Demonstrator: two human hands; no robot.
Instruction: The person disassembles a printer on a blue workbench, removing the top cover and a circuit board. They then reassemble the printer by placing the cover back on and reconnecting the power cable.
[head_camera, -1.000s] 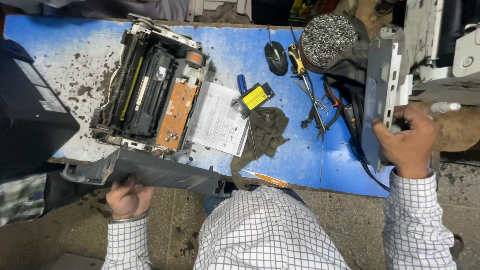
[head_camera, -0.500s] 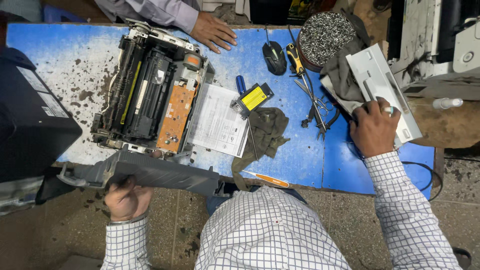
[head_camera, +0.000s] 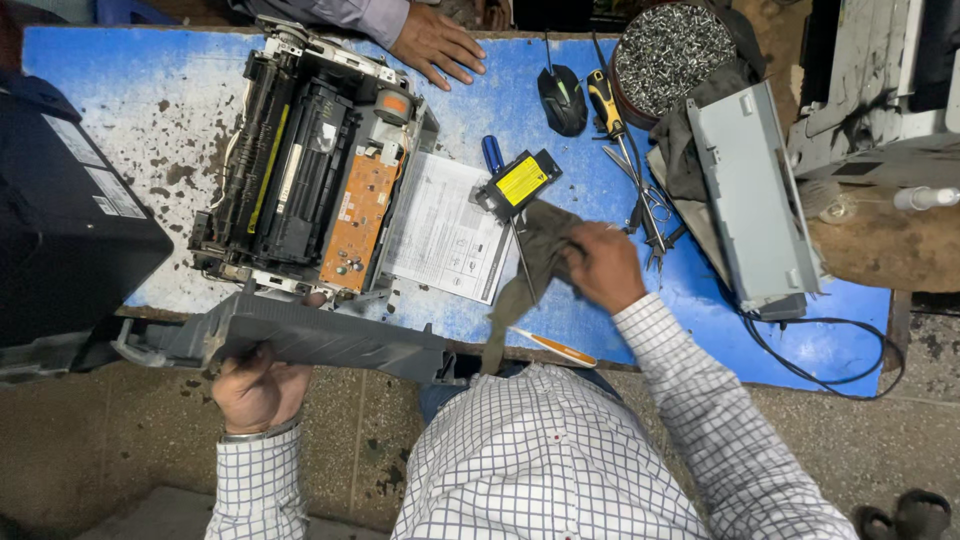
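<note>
My left hand grips a long dark grey plastic cover panel, held along the near edge of the blue table. My right hand is closed on an olive-green cloth that hangs over the table's front edge. An opened printer chassis with an orange circuit board lies just beyond the panel. A light grey cover panel rests tilted at the right, apart from both hands.
Another person's hand rests on the far table edge. A printed sheet, a yellow-labelled black unit, a mouse, screwdrivers and pliers, a bowl of screws and a black box lie around.
My right hand let go of the light grey panel, which now lies at the right, and moved left onto the green cloth. My left hand still holds the dark panel.
</note>
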